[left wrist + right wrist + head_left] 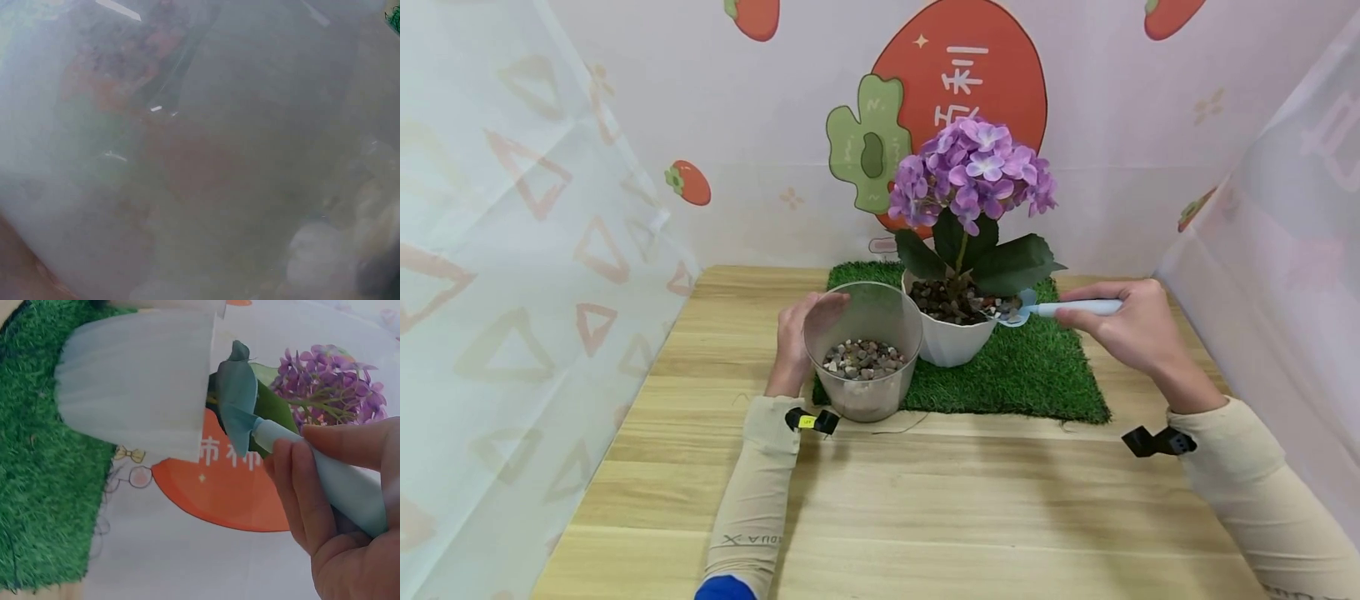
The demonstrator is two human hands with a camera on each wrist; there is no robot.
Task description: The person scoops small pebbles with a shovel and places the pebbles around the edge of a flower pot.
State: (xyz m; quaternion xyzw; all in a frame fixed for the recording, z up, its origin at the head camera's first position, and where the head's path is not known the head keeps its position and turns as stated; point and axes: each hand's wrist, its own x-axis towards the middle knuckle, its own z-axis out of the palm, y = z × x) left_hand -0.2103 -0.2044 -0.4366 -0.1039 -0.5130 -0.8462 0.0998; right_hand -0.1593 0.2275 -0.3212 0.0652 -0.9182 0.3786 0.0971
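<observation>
In the head view my left hand (792,337) holds the left side of a clear plastic tub (867,402), its fingers reaching round behind the rim. Small mixed pebbles (865,360) lie in the bottom of the tub. My right hand (1138,327) grips the light blue handle of a small trowel (1078,307). The trowel's blade, with pebbles on it, rests at the right rim of a white flowerpot (958,343). Dark stones surround the stem of a purple hydrangea (977,171) in that pot. The tub's cloudy wall (212,156) fills the left wrist view.
The pot stands on a green artificial-grass mat (1037,379) on a wooden table (925,508). Large green leaves (1015,265) overhang the pot's rim above the blade. Printed cloth (760,117) screens the back and both sides.
</observation>
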